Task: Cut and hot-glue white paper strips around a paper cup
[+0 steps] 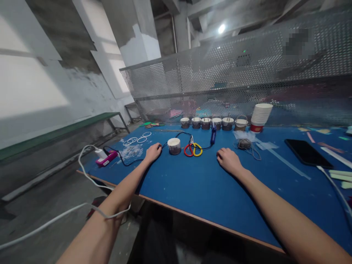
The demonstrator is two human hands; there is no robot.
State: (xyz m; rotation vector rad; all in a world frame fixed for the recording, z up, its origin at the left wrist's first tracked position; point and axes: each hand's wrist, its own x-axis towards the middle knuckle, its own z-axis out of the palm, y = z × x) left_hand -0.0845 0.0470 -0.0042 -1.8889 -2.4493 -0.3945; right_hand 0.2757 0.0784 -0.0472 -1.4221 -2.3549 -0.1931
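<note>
My left hand (154, 152) rests on the blue tabletop with its fingers curled together; nothing shows in it. Just right of it stands a small paper cup (174, 146), white on top with a dark lower part. A pair of scissors (193, 149) with one red and one yellow handle lies beyond the cup. On the right, my right hand (228, 160) also lies on the table, loosely closed, with no object visible in it. The blue hot glue gun (213, 135) is upright behind that hand, and its black cord runs behind the scissors.
Several similar cups (206, 123) line the back beside a stack of paper cups (261, 115). White rings (142, 139) and a magenta power strip (107, 158) lie left. Twine (244, 144) and a phone (308, 152) lie right. A white cable (90, 179) crosses my left forearm.
</note>
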